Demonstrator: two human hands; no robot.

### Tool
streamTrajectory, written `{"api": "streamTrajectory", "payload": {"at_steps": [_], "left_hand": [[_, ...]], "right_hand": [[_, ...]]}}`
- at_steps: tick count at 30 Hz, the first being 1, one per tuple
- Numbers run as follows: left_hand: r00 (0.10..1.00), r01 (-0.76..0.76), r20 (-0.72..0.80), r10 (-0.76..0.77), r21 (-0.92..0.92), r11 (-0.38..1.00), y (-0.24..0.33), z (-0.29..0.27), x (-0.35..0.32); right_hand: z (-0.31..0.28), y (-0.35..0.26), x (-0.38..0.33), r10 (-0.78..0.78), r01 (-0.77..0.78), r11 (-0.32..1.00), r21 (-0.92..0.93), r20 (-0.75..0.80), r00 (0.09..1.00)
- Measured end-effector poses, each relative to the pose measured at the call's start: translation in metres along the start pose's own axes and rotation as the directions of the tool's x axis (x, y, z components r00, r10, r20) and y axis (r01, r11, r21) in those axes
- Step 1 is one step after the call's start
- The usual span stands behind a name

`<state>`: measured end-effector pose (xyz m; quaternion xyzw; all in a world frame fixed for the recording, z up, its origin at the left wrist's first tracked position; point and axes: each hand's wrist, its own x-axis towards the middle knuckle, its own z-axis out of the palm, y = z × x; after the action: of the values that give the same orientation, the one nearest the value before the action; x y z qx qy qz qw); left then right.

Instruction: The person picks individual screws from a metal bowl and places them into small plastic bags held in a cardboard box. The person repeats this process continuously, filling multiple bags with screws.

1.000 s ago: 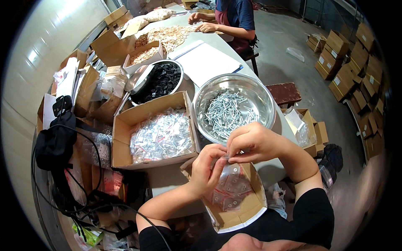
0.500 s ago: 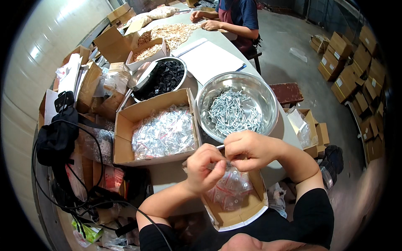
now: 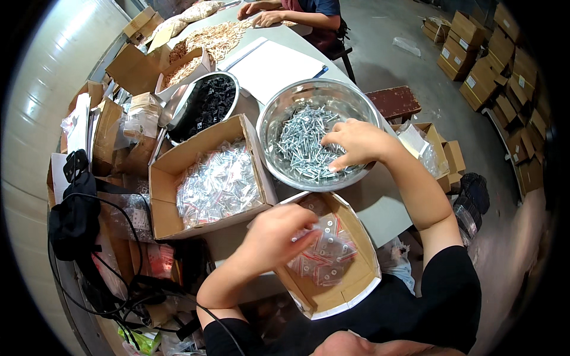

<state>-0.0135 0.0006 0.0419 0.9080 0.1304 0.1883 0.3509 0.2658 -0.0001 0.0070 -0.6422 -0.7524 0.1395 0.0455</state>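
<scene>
My right hand (image 3: 359,142) reaches into a shiny metal bowl (image 3: 274,163), its fingers spread at a heap of silvery screws (image 3: 306,139). No screw shows clearly in its grasp. Slightly blurred, my left hand (image 3: 276,234) is closed over the left side of a shallow cardboard tray (image 3: 350,291). Its thumb and fingertips pinch what looks like a small clear plastic bag (image 3: 306,232), partly hidden by the fingers. Inside the tray lie several clear zip bags (image 3: 332,252) with red strips and small whitish round pieces in them.
Left of the bowl, a cardboard box (image 3: 163,207) holds many filled clear bags (image 3: 219,187). Behind it stands a basin of black parts (image 3: 211,104) with a metal scoop. White paper (image 3: 276,68) lies farther back. Across the table, another person's hands (image 3: 261,16) are by small wooden pieces (image 3: 217,40).
My right hand has left my left hand and moved forward into the bowl, its fingers opening. My left hand has shifted slightly down and left. The whole view has shifted a little.
</scene>
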Motion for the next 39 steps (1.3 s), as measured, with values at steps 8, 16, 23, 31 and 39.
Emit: {"api": "streamTrajectory", "payload": {"at_steps": [8,16,23,31,39], "left_hand": [[0.901,0.057,0.364,-0.237,0.442,0.895,-0.016,0.053,-0.009],[0.928,0.230,0.301,-0.222,0.010,0.973,-0.020,0.047,-0.002],[0.938,0.347,0.194,-0.288,-0.469,0.813,-0.030,0.048,-0.002],[0.971,0.236,0.118,-0.207,-0.602,0.763,-0.040,0.046,-0.002],[0.917,0.373,0.261,-0.302,-0.831,0.413,-0.041,0.047,-0.004]], "right_hand": [[-0.004,-0.004,0.005,-0.043,0.009,0.990,0.137,0.242,0.969],[-0.006,0.003,0.004,-0.162,0.105,0.917,0.385,0.117,0.980],[-0.010,0.012,0.006,-0.111,0.040,0.700,0.713,0.053,0.992],[-0.007,0.019,0.009,-0.155,-0.015,0.566,0.824,0.124,0.980],[-0.006,0.021,0.012,-0.180,-0.023,0.427,0.904,0.110,0.977]]}}
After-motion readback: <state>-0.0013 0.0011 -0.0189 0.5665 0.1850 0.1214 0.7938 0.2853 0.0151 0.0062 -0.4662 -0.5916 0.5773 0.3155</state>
